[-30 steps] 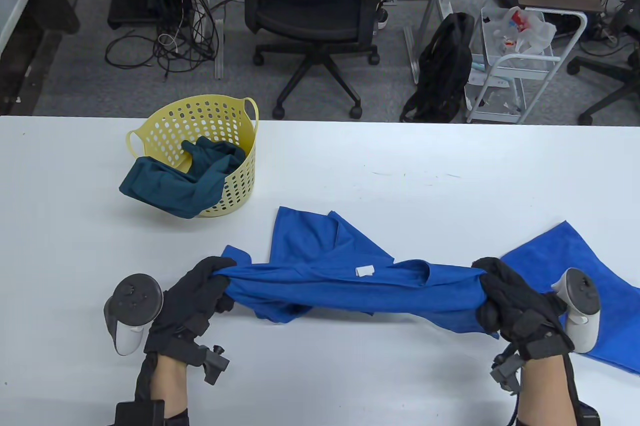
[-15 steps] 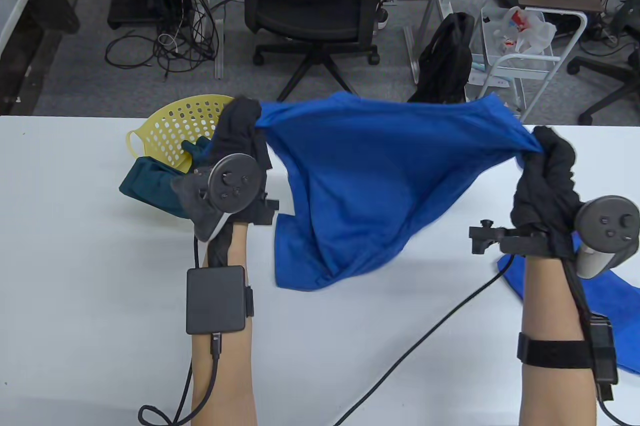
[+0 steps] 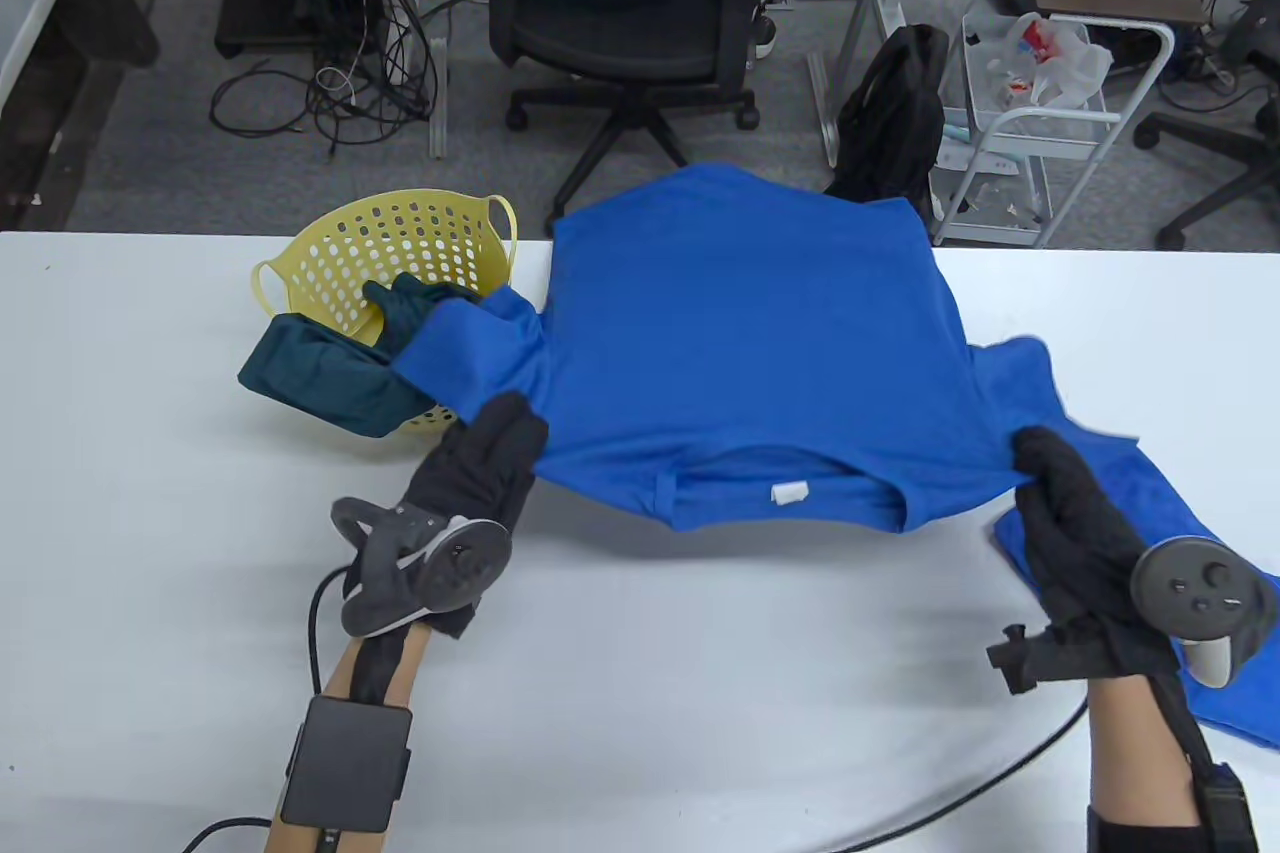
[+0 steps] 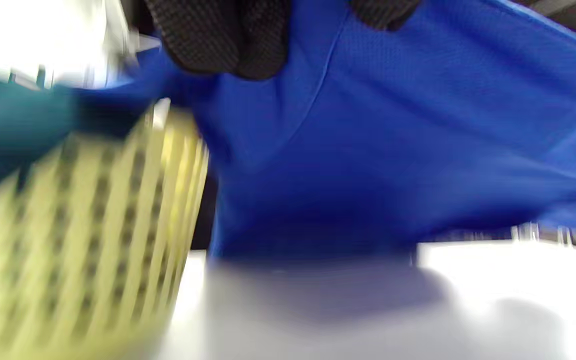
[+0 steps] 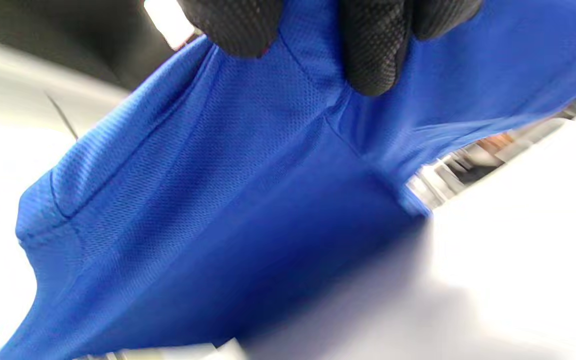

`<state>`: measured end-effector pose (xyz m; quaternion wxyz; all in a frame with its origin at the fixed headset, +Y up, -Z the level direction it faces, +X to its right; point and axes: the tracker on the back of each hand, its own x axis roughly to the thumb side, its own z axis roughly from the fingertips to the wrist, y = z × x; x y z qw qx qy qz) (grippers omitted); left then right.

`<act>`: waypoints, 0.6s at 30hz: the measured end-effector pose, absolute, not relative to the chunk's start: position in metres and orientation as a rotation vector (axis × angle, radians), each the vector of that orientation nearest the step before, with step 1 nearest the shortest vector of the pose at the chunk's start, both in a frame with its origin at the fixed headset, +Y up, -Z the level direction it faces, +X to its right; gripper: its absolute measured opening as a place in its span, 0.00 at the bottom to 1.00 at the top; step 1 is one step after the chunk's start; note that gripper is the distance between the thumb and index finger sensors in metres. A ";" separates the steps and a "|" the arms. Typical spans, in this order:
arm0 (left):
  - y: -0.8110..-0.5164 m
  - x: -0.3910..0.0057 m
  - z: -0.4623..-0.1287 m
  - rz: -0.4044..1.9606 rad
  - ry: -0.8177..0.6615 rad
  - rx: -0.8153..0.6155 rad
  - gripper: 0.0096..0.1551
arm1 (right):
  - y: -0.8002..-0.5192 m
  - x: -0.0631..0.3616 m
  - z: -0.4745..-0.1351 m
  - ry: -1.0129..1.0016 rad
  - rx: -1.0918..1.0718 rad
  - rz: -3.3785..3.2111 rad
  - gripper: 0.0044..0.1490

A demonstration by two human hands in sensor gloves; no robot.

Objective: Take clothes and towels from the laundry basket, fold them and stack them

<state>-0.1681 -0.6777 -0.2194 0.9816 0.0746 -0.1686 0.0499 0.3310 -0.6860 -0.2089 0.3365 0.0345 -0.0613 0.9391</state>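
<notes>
My left hand (image 3: 487, 458) and right hand (image 3: 1062, 491) each pinch a shoulder of the blue T-shirt (image 3: 745, 343), holding it spread above the bench (image 3: 640, 693), collar edge nearest me. Beneath my right hand a blue towel (image 3: 1215, 593) lies flat. Farther back on the left sits the yellow basket (image 3: 400, 253), a teal garment (image 3: 330, 373) spilling over its rim.

The table view looks steeply down from above the blue shirt (image 3: 745, 343). Both wrist views sit low and very close beneath it — the left wrist view also faces the yellow basket (image 4: 83, 230) beside it.
</notes>
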 end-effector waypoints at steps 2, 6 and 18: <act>-0.708 -0.167 -0.212 0.120 -0.315 0.072 0.26 | -0.709 0.324 -0.205 0.040 0.079 2.553 0.26; -0.743 -0.168 -0.198 0.145 -0.313 -0.039 0.25 | -0.734 0.313 -0.194 0.185 0.063 2.627 0.26; -0.744 -0.161 -0.180 0.009 -0.330 -0.394 0.31 | -0.738 0.296 -0.182 0.283 -0.011 2.759 0.31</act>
